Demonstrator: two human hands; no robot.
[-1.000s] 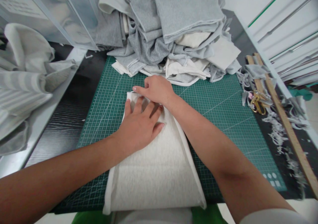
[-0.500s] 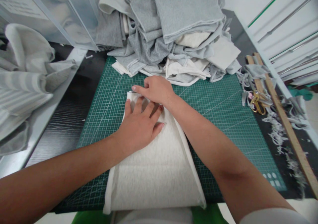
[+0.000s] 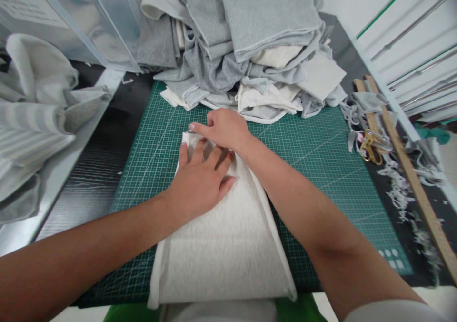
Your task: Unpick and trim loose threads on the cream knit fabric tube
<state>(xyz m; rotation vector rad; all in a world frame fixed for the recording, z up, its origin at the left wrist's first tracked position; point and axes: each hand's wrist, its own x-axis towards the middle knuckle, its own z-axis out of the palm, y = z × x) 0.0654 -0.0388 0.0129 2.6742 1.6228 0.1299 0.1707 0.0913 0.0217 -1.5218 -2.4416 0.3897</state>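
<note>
A long piece of off-white fabric [image 3: 224, 255] lies on the green cutting mat [image 3: 307, 150], its near end at the mat's front edge. My left hand [image 3: 200, 184] presses flat on the fabric near its far end, fingers spread. Just beyond it, my right hand [image 3: 224, 129] is closed at the fabric's far edge, thumb pointing left. A thin metal tip [image 3: 189, 131] peeks out beside that thumb, along the top edge of the cloth. The rest of the metal tool is hidden by the hand, so its kind does not show.
A heap of grey and cream fabric pieces [image 3: 271, 22] covers the mat's far side. On the right are gold-handled scissors [image 3: 371, 148], a wooden ruler [image 3: 417, 188] and fabric scraps [image 3: 396, 188]. Striped cloth [image 3: 32, 126] lies at left, near a clear plastic bin [image 3: 89, 22].
</note>
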